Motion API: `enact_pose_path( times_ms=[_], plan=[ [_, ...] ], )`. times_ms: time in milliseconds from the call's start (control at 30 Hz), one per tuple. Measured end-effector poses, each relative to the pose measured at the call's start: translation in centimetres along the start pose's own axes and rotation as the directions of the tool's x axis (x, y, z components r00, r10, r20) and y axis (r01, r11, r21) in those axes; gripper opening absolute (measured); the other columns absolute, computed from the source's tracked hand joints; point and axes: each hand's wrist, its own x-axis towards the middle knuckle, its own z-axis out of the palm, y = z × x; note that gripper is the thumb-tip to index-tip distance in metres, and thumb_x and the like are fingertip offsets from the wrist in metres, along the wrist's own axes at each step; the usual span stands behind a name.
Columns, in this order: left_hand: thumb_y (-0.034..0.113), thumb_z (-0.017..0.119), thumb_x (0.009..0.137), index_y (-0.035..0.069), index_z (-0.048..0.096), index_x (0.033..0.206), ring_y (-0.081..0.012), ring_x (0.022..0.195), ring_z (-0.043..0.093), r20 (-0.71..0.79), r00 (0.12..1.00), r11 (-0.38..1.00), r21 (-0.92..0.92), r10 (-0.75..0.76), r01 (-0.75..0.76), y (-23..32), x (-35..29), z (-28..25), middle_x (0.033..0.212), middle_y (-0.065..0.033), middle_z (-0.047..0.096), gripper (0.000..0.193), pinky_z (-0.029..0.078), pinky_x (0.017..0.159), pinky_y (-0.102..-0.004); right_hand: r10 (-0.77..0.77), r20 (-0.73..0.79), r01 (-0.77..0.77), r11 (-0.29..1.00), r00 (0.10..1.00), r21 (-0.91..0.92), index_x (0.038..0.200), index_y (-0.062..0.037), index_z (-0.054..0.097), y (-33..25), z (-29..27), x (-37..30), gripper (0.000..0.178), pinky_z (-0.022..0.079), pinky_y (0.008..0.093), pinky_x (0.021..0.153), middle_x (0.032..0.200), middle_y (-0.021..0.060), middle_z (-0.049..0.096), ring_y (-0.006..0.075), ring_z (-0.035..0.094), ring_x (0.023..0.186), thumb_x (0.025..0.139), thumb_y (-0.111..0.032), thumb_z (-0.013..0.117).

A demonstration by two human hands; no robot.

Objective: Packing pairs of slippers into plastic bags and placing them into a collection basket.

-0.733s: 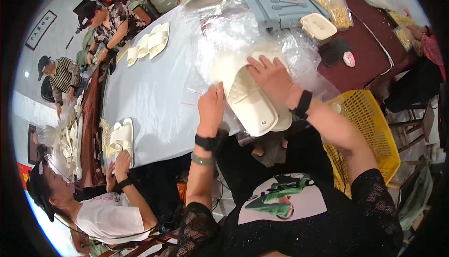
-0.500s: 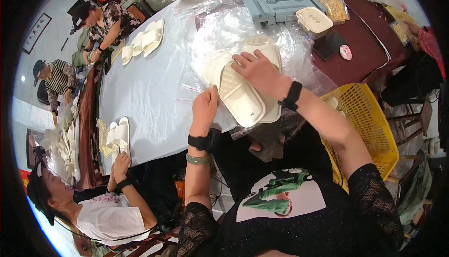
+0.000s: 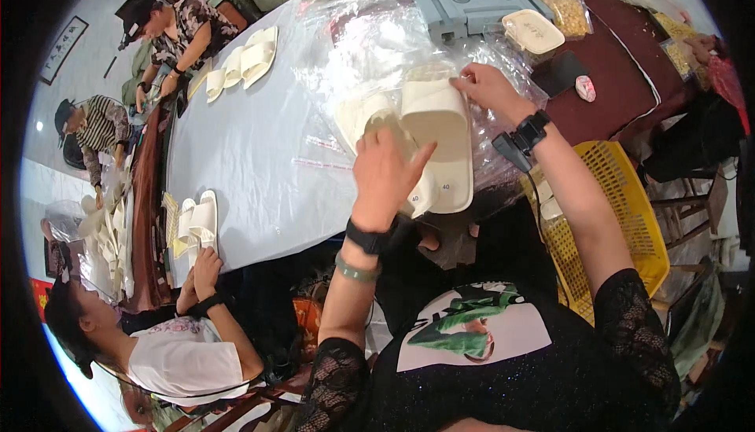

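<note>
Two cream slippers lie side by side in front of me on clear plastic. The right slipper (image 3: 453,149) shows its broad strap and bare sole, and a small label marks its near end. My right hand (image 3: 492,92) has its fingertips pinched at the right edge of that strap. Over the left slipper (image 3: 425,194) is my left hand (image 3: 384,171), its thumb and fingers apart and partly blurred; it hides much of that slipper. Whether the left palm touches the slipper, I cannot tell.
Clear plastic bags (image 3: 358,35) cover the table beyond the slippers. A grey-blue case (image 3: 464,0), a lidded cream box (image 3: 535,29) and a dark phone (image 3: 558,74) stand farther back. A yellow basket (image 3: 651,235) is at my right. Co-workers and more slippers (image 3: 255,56) are leftward.
My right hand has moved from the left slipper to the right slipper's strap edge. My left hand has shifted right, over the left slipper, with its fingers spread. The right slipper is more exposed.
</note>
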Motion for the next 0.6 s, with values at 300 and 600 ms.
enact_pose_path(
  times_ms=[300, 600],
  plan=[
    [0.024, 0.055, 0.088, 0.001, 0.056, 0.081, -0.0411, 0.073, 0.059, 0.02, 0.997, 0.983, 0.169, 0.07, -0.072, -5.1, 4.5, 4.7, 0.076, -0.0218, 0.06, 0.024, 0.048, 0.062, -0.0475, -0.347, -0.024, 0.293, 0.825, 0.938, -0.483, 0.091, 0.0009, 0.046, -1.9, 2.1, -3.2, 0.013, 0.048, 0.0479, 0.064, 0.075, 0.0232, 0.06, 0.0392, 0.061, 0.075, 0.082, -0.007, 0.05],
    [0.011, 0.059, 0.076, 0.009, 0.066, 0.089, -0.0289, 0.074, 0.06, -0.08, 0.767, 0.697, 0.485, 0.637, -0.528, -7.0, 7.5, 5.2, 0.072, -0.0116, 0.061, 0.015, 0.049, 0.063, -0.0415, -0.543, 0.058, 0.502, 0.725, 0.838, -0.472, 0.094, -0.0031, 0.052, -3.3, 2.8, -10.1, 0.015, 0.05, 0.0432, 0.064, 0.079, 0.0162, 0.058, 0.0342, 0.061, 0.078, 0.079, -0.004, 0.052]
  ],
)
